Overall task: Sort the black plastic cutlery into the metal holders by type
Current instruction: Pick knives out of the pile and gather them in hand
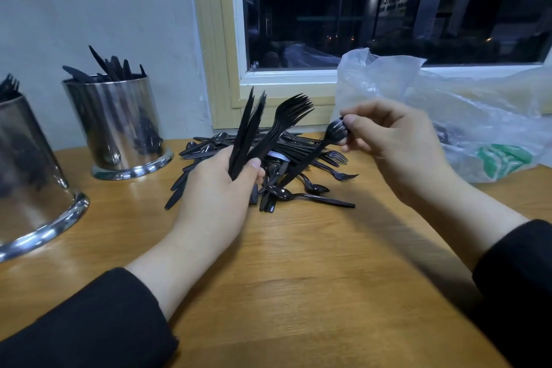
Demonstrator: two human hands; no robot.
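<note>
Black plastic knives and forks [260, 128] fan upward and away from the left hand [221, 185], which grips their handles in a closed fist above the loose pile [268, 170] on the wooden desk [298, 263]. The right hand [391, 140] pinches one fork [316, 152] by its head, handle slanting down-left. Knives stand in the far metal holder [116, 122]; forks in the near holder [27, 170]. Reversed window lettering reads "MAXIMUM".
</note>
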